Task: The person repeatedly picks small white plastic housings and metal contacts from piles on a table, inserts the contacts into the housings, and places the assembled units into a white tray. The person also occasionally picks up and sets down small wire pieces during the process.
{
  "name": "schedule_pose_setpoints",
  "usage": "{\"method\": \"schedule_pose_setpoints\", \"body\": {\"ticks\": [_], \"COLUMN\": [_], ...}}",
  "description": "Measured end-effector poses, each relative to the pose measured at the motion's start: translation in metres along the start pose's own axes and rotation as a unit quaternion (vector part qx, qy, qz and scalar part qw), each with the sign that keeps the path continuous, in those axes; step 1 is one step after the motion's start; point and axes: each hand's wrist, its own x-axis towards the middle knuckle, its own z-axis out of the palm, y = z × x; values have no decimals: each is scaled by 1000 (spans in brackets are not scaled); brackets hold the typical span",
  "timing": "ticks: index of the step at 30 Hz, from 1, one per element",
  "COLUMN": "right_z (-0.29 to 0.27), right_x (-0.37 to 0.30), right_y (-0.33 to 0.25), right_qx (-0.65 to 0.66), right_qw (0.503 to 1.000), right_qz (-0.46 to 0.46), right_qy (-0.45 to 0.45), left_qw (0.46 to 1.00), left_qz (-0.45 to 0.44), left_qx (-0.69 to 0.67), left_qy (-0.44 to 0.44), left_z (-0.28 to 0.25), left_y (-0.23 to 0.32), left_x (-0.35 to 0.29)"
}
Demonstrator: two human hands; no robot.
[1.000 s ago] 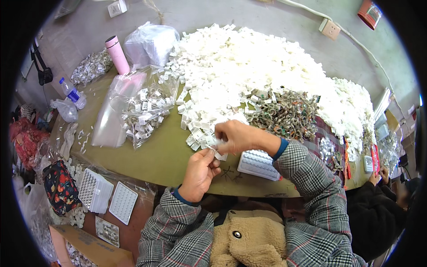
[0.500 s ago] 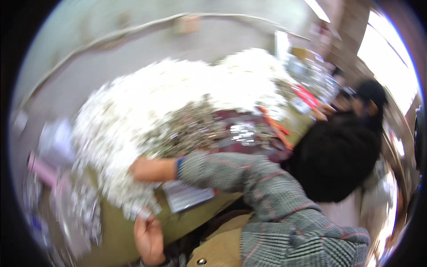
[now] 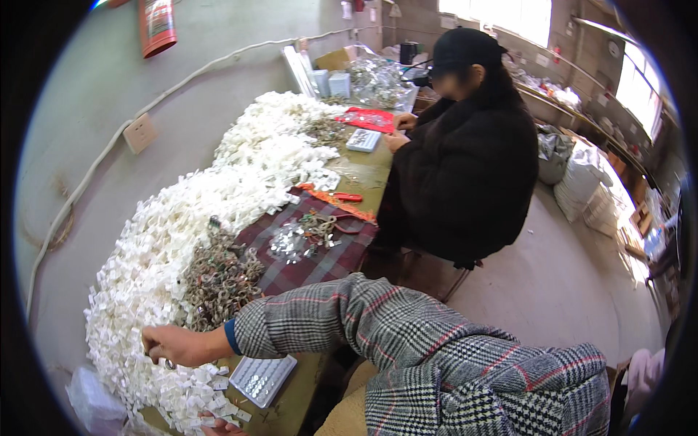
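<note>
My right hand reaches over a big heap of small white tag-like pieces. Its fingers are curled together; a small shiny round bit shows at them, perhaps a ring, and what they hold is hidden. At the lower edge, only part of my left hand shows, fingers bent beside loose white pieces; anything in them is too small to make out. Between my right forearm and the table's front edge lies a white compartment tray with round wells. Just beyond my right wrist is a tangled brownish clump of cord-like bits.
A plaid cloth carries shiny flakes and cords. Past it lie a red-handled tool, a second tray and a red cloth. A person in black sits working at right. A clear plastic bag stands lower left.
The view has swung toward the right and steadied, showing more of the room and the seated person. My left hand has mostly slipped below the lower edge; my right hand stays over the white heap.
</note>
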Motion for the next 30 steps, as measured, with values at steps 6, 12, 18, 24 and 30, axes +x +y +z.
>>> {"method": "schedule_pose_setpoints", "body": {"ticks": [6,12,18,24,30], "right_z": [-81,-206,-353,-417,-204], "right_x": [-108,-307,-434,-434,-341], "right_y": [-140,-335,-512,-560,-365], "right_qx": [80,-145,-286,-256,-269], "right_qw": [982,819,616,648,906], "right_qz": [-129,-351,-223,-283,-81], "right_qy": [114,429,699,659,318], "left_qw": [428,445,505,931,995], "left_qz": [614,691,808,352,33], "left_qx": [640,558,256,-84,-7], "left_qy": [175,117,-162,45,-97], "left_z": [109,120,99,69,52], "left_y": [-32,-28,-1,-25,9], "left_x": [-92,-79,-35,-62,-13]}}
